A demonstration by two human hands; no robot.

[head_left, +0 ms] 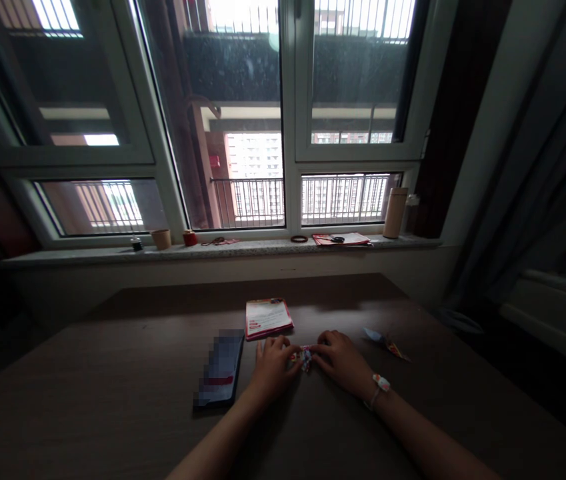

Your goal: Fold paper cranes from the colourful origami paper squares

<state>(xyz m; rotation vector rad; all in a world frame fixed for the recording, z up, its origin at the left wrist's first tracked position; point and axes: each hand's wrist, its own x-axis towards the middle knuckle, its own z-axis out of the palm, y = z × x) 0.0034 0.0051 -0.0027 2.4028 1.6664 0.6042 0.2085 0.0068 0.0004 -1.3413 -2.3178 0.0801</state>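
A small, colourful piece of patterned paper (305,359), looking folded or crumpled, lies between my hands just above or on the table. My left hand (273,367) grips its left side between thumb and fingers. From the other side, my right hand (340,360) pinches the paper's right edge. A light bracelet sits on my right wrist. Beyond my left hand is a stack of printed sheets (267,317) with red edges. A dark phone (221,367) rests left of my left hand, its picture partly pixelated. The fingertips partly cover the paper.
A pale and orange scrap (387,343) lies on the brown table (113,387) to the right. Along the windowsill (257,248) stand a tan cup (161,239), a red spool-like item (190,238), scissors on papers (341,239) and a tan bottle (395,213).
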